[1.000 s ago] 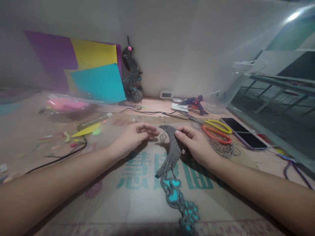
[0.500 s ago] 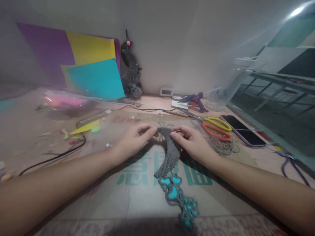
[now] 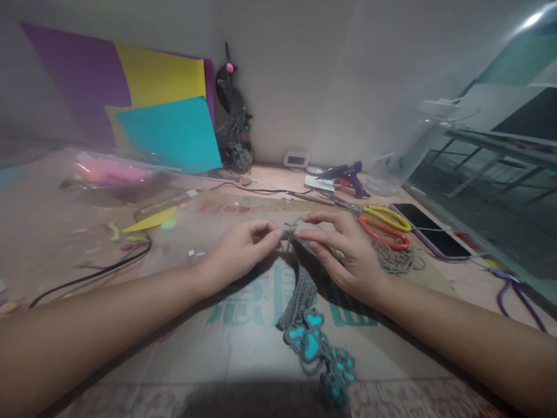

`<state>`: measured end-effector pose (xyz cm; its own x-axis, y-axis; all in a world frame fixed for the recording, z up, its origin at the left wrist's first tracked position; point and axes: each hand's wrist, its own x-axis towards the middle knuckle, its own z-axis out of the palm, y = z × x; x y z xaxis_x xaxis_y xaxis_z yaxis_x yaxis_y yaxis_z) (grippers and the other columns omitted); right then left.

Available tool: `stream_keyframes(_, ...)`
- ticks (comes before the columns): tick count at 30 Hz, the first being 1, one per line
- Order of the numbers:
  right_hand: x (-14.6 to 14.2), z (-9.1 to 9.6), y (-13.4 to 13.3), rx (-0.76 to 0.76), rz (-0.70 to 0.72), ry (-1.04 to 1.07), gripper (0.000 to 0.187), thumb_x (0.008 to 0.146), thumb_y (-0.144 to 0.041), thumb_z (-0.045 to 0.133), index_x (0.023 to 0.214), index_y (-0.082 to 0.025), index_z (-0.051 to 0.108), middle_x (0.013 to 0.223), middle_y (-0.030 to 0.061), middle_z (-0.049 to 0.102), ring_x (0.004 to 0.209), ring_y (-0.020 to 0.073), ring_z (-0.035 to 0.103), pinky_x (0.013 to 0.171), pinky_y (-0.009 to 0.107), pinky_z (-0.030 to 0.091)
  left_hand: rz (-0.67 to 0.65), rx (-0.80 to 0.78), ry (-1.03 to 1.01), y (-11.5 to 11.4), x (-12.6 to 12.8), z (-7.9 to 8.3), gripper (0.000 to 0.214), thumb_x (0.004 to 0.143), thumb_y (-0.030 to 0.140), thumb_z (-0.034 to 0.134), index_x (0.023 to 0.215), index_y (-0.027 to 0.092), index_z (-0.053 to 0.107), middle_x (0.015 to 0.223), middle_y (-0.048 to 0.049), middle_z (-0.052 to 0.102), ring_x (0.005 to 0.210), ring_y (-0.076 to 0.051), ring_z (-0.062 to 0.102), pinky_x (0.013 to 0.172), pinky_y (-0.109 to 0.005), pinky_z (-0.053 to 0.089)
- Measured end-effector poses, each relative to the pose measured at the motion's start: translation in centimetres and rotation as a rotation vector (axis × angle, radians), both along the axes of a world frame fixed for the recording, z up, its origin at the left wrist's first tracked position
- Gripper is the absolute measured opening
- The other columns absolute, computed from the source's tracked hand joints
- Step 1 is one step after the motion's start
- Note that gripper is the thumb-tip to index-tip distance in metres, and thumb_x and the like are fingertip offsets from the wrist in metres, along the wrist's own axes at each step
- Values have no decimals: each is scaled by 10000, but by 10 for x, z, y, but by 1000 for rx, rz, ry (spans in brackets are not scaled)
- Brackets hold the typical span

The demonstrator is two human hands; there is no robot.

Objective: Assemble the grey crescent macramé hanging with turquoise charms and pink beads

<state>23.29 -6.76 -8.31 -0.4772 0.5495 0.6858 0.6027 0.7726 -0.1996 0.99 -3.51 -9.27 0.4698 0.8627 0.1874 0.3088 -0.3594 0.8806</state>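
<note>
A curved grey cord-wrapped crescent (image 3: pixel 304 284) hangs below my hands, with turquoise heart-shaped pieces edged in grey cord (image 3: pixel 311 345) dangling from its lower end. My left hand (image 3: pixel 250 244) is closed, thumb and forefinger pinching the crescent's upper tip. Thin grey cord ends (image 3: pixel 292 225) stick up at that tip. Over the upper part of the crescent lies my right hand (image 3: pixel 348 252), its fingers partly spread, with the band between thumb and fingers beside the left fingertips. The exact contact of the right fingertips is partly hidden.
Scissors with yellow and red handles (image 3: pixel 385 223), a tangle of grey cord (image 3: pixel 395 258) and a phone (image 3: pixel 430 232) lie to the right. Behind are a hot glue gun (image 3: pixel 348 174) and a small white clock-like device (image 3: pixel 296 158). Printed cardboard (image 3: pixel 252 354) covers the work surface.
My right hand has shifted its grip, lifting and spreading its fingers toward the crescent's tip. The crescent has turned and its turquoise pieces hang slightly lower. The left hand keeps its pinch.
</note>
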Motion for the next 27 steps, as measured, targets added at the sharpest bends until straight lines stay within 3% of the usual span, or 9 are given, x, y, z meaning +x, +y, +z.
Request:
stream_keyframes(8, -3, -1, 0, -22, -26, -43, 220, 938, -167, 546, 1096, -236, 683, 1156, 97, 625, 1095, 225, 599, 948, 432, 478, -42, 10, 3, -2, -1, -1, 325, 951, 430, 499, 806, 171, 632, 767, -4, 673, 743, -151, 605, 713, -254, 450)
stream_keyframes(13, -1, 2, -3, -14, 20, 75, 210, 943, -141, 499, 1073, -226, 640, 1104, 94, 639, 1077, 215, 601, 946, 425, 482, -21, -6, 13, -2, 0, 0, 332, 947, 425, 504, 785, 163, 628, 754, -4, 675, 734, -150, 610, 707, -249, 448)
stream_keyframes(19, -2, 3, -4, 107, 43, -108, 193, 892, -146, 577, 1030, -217, 691, 1205, 110, 634, 1108, 249, 586, 984, 484, 437, -2, 16, 4, -3, 0, 0, 322, 938, 420, 517, 774, 163, 622, 701, 20, 614, 696, -131, 571, 672, -234, 420)
stream_keyframes(27, -2, 2, -3, 111, 45, -124, 200, 897, -160, 574, 1044, -216, 697, 1226, 120, 601, 1139, 257, 563, 999, 507, 430, -17, 14, -17, 0, 0, -1, 307, 935, 406, 522, 771, 165, 620, 704, 21, 607, 697, -130, 557, 676, -241, 417)
